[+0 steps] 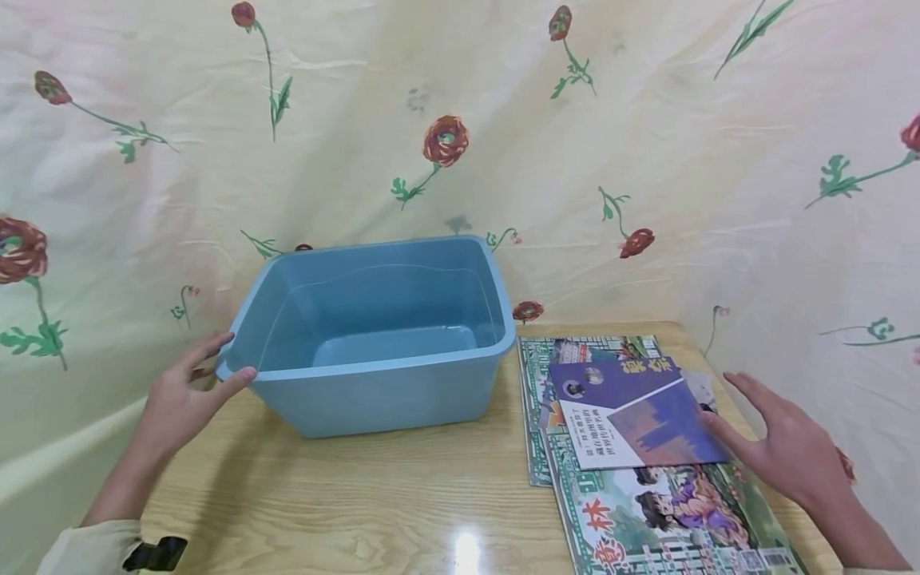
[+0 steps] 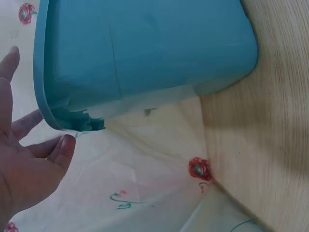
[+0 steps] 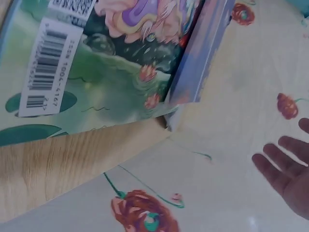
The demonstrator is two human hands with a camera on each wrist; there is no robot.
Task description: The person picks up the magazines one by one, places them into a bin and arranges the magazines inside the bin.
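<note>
An empty blue plastic tub [image 1: 374, 383] stands on the wooden table [image 1: 374, 503]. My left hand [image 1: 188, 391] is open at its left rim, thumb tip touching the rim's corner, fingers spread beside the wall. In the left wrist view the tub's rim [image 2: 46, 104] sits just above my thumb [image 2: 63, 150]. Several comic magazines [image 1: 668, 511] lie stacked at the right, a purple booklet [image 1: 632, 411] on top. My right hand [image 1: 783, 447] is open with straight fingers, fingertips at the booklet's right edge. The right wrist view shows the magazine [image 3: 96, 72] and my fingers [image 3: 282, 166] off its edge.
A cream cloth with red flowers [image 1: 446, 140] hangs close behind and to both sides, draping down past the table's left and right edges. Bare wood lies in front of the tub.
</note>
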